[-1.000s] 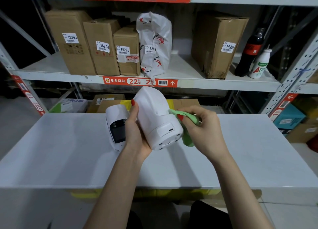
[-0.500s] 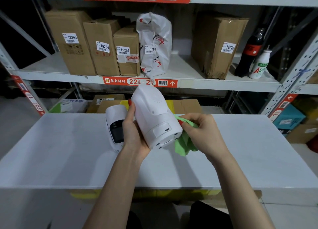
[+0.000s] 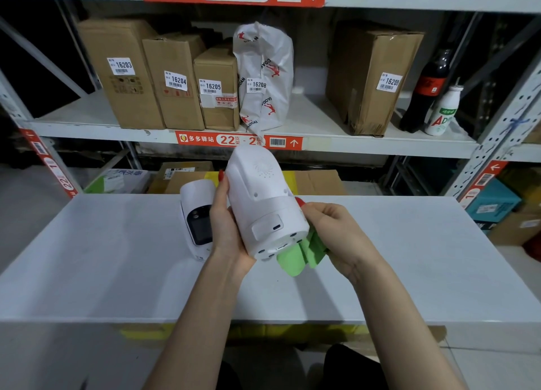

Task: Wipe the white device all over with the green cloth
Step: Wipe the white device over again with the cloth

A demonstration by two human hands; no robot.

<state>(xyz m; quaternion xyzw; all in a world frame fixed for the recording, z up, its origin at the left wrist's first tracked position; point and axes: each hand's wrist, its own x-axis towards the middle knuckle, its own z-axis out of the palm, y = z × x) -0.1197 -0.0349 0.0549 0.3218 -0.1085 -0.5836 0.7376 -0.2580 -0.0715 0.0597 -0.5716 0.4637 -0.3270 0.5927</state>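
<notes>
White device (image 3: 263, 202) is being held up off the tabletop (image 3: 117, 272), over its middle toward the far edge, tilted with the rounded end pointing up and away and the flat base with its port facing the camera. The left hand (image 3: 227, 231) is cupping its left flank, thumb lying along the side and the remaining fingers wrapped out of sight behind, so the grip is closed firmly around the body. The right hand (image 3: 336, 234) is pressing the green cloth (image 3: 301, 252) against the device's lower right side, fingers curled shut on the folded cloth, whose loose end is hanging below the base. To do this pass well, it seems best to be keeping the cloth flat under the fingertips and rotating the body with the left hand, so that covered patches get wiped too. A second white unit (image 3: 197, 214) with a dark screen is lying on the tabletop just beyond the left hand.
</notes>
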